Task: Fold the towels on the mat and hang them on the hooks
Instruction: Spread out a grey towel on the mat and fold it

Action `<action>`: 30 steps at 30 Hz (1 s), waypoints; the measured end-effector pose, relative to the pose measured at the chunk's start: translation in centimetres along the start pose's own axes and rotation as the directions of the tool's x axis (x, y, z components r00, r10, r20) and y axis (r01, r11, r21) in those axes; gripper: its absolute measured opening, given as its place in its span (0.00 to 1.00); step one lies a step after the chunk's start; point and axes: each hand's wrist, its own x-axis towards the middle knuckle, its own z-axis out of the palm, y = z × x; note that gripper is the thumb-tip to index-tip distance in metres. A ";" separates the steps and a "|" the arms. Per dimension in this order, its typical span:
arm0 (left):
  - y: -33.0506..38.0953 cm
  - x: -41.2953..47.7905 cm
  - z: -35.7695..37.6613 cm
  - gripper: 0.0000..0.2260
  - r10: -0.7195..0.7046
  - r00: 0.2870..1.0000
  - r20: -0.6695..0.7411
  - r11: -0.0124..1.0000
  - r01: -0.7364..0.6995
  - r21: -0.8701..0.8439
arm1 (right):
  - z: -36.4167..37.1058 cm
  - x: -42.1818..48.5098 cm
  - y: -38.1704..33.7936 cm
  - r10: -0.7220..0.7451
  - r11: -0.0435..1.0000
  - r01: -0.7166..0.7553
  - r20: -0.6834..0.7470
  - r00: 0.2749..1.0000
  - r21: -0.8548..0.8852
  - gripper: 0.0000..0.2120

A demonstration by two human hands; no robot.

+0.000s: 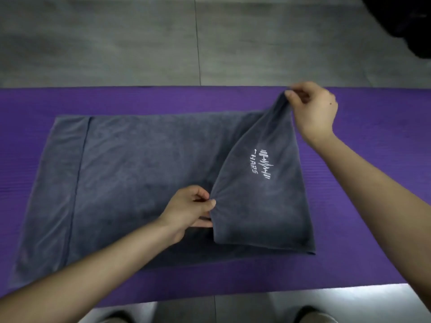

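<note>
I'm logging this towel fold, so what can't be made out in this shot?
Head view only.
The hooks: outside the frame.
The dark object, top right: cut off by the corner, blurred.
Some fingertips of the left hand: tucked under the gray towel flap.
The feet: cut by the bottom edge.

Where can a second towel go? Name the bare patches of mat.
Bare mat: the far strip between towel and grey floor, and the wide stretch right of the towel, under the right forearm. The near strip is narrow and crossed by the left forearm. Crowded: the towel's right end, where left hand and right hand pinch the flap.
</note>
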 end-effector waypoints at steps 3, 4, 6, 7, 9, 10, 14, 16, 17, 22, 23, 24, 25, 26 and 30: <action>2.3 -3.1 -2.2 0.06 0.070 0.997 -0.023 0.996 -0.071 -0.060 | -1.4 1.5 -5.6 -0.072 0.986 0.067 0.025 0.997 0.150 0.09; 3.0 -4.1 -3.3 0.06 0.092 0.995 -0.033 0.993 -0.094 -0.077 | -1.5 2.1 -7.5 -0.086 0.979 0.077 0.039 0.996 0.189 0.09; 4.3 -6.3 -5.9 0.07 0.130 0.990 -0.052 0.984 -0.135 -0.117 | -1.2 3.0 -11.7 -0.122 0.966 0.103 0.065 0.990 0.239 0.09; 4.8 -7.5 -7.4 0.07 0.144 0.988 -0.059 0.979 -0.151 -0.134 | -0.9 3.4 -13.8 -0.142 0.959 0.118 0.080 0.987 0.257 0.09; 5.4 -9.6 -10.7 0.07 0.161 0.985 -0.065 0.974 -0.169 -0.150 | 0.4 4.1 -17.8 -0.168 0.949 0.127 0.120 0.979 0.289 0.04; 5.5 -10.7 -12.3 0.06 0.169 0.983 -0.066 0.972 -0.177 -0.152 | 1.2 4.2 -19.7 -0.171 0.946 0.121 0.146 0.974 0.301 0.01; 4.5 -13.4 -18.9 0.07 0.175 0.977 -0.121 0.968 -0.193 -0.160 | 5.4 3.1 -27.0 -0.177 0.931 0.076 0.258 0.950 0.358 0.10; 3.2 -14.0 -22.0 0.07 0.158 0.975 -0.158 0.968 -0.185 -0.172 | 8.5 1.8 -30.0 -0.183 0.934 0.068 0.305 0.934 0.352 0.07; 2.3 -14.0 -23.4 0.07 0.146 0.973 -0.178 0.966 -0.179 -0.187 | 10.2 0.9 -31.2 -0.185 0.938 0.066 0.332 0.925 0.340 0.07; -2.7 -13.1 -29.0 0.06 0.041 0.946 -0.323 0.943 -0.144 -0.301 | 18.7 -3.7 -35.1 -0.233 0.955 0.158 0.302 0.924 0.253 0.05; -3.5 -12.7 -29.9 0.05 0.030 0.934 -0.356 0.945 -0.143 -0.295 | 20.2 -4.7 -35.4 -0.246 0.955 0.179 0.293 0.924 0.237 0.07; -4.3 -12.2 -30.6 0.05 0.020 0.922 -0.387 0.951 -0.138 -0.278 | 21.5 -5.5 -35.6 -0.247 0.955 0.181 0.292 0.924 0.233 0.07; -5.1 -11.6 -31.2 0.04 0.007 0.910 -0.414 0.958 -0.126 -0.259 | 22.9 -6.2 -35.6 -0.231 0.959 0.161 0.310 0.922 0.235 0.07; -5.9 -10.9 -31.7 0.04 -0.012 0.899 -0.438 0.963 -0.108 -0.246 | 24.4 -6.8 -35.5 -0.205 0.963 0.128 0.339 0.918 0.237 0.07; -9.2 -8.2 -32.6 0.05 -0.069 0.850 -0.522 0.988 -0.013 -0.152 | 30.8 -7.3 -34.9 -0.132 0.967 0.013 0.459 0.879 0.253 0.13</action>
